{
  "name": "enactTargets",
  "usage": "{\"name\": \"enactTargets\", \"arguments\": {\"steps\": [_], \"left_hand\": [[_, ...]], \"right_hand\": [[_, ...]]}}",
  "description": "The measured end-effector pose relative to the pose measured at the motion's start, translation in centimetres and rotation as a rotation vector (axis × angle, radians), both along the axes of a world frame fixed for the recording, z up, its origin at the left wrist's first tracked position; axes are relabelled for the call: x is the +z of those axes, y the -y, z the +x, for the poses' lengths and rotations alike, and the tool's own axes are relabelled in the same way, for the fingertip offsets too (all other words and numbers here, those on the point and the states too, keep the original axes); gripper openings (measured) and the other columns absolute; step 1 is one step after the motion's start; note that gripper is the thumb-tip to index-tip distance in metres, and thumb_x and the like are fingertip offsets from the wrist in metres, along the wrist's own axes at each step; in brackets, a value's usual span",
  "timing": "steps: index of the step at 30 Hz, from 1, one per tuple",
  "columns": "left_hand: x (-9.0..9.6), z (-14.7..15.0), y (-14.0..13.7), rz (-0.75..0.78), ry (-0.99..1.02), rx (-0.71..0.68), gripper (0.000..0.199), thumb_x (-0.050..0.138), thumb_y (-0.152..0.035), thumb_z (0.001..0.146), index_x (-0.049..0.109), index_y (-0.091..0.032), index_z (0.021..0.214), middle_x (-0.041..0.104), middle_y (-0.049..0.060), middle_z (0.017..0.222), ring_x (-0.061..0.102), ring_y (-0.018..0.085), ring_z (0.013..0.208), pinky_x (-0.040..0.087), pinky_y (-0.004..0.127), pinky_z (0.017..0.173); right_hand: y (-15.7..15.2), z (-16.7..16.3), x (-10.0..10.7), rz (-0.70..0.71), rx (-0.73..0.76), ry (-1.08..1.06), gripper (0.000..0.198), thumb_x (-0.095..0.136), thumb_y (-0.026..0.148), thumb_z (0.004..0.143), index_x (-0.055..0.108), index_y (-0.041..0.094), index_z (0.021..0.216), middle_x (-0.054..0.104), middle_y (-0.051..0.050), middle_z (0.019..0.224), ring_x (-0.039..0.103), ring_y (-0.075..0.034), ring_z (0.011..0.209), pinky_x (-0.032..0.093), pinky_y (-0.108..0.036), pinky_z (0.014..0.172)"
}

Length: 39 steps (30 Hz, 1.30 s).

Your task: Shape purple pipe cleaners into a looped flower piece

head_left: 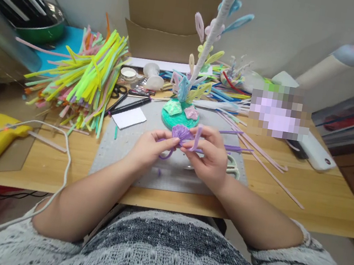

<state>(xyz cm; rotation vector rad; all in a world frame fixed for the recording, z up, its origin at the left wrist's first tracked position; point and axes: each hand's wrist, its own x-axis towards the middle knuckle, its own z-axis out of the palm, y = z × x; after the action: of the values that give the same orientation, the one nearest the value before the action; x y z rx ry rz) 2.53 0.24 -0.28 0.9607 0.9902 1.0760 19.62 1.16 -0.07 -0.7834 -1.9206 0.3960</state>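
Observation:
Between my hands is a fan-shaped bundle of purple pipe cleaners, folded into close loops at the top. My left hand pinches it from the left with thumb and fingers. From the other side my right hand grips its end, and a lighter purple pipe cleaner curls up at those fingers. Both hands are over the grey cutting mat. Partly hidden behind my right hand are pale-handled scissors. Just beyond stands a white-wrapped stem with pipe-cleaner flowers, on a round green base.
A yellow glue gun lies at left, its white cord looping near my left arm. A large pile of pipe cleaners is behind it. Black pens and a white card lie mid-left. Loose pink pipe cleaners extend rightward.

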Motion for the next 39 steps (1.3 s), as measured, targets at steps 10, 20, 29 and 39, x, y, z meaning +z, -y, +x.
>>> {"name": "enactTargets", "arguments": {"steps": [10,20,29,39], "left_hand": [[0.2,0.0,-0.1,-0.067,0.008,0.023,0.028,0.068,-0.037,0.07,0.058,-0.014,0.059,0.055,-0.002,0.051,0.039,0.004,0.042,0.027,0.02,0.044],[0.1,0.1,0.1,-0.069,-0.007,-0.033,0.028,0.068,-0.037,0.069,0.057,-0.014,0.059,0.054,-0.001,0.052,0.037,0.004,0.041,0.023,0.019,0.042],[0.2,0.2,0.2,-0.059,0.012,-0.029,0.026,0.07,-0.036,0.068,0.057,-0.014,0.06,0.056,-0.001,0.054,0.044,0.005,0.046,0.027,0.019,0.044],[0.1,0.1,-0.1,-0.245,0.186,-0.182,0.019,0.068,-0.03,0.067,0.061,-0.012,0.067,0.057,0.002,0.056,0.05,0.007,0.047,0.032,0.019,0.044]], "right_hand": [[0.2,0.0,0.4,-0.045,-0.018,-0.049,0.003,0.064,0.023,0.077,0.064,0.026,0.079,0.063,-0.003,0.087,0.057,-0.021,0.087,0.043,-0.04,0.084],[-1.0,-0.2,0.1,-0.599,0.002,-0.411,0.013,0.065,0.033,0.076,0.061,0.021,0.078,0.061,-0.001,0.077,0.057,-0.014,0.074,0.048,-0.03,0.073],[-1.3,-0.4,0.5,-0.816,0.082,-0.553,0.021,0.071,0.037,0.069,0.06,0.02,0.073,0.061,0.001,0.069,0.056,-0.012,0.064,0.05,-0.027,0.065],[-1.6,0.0,0.3,-0.554,0.134,-0.404,0.03,0.067,0.029,0.073,0.055,0.028,0.101,0.059,-0.001,0.094,0.058,-0.015,0.084,0.049,-0.031,0.072]]}}
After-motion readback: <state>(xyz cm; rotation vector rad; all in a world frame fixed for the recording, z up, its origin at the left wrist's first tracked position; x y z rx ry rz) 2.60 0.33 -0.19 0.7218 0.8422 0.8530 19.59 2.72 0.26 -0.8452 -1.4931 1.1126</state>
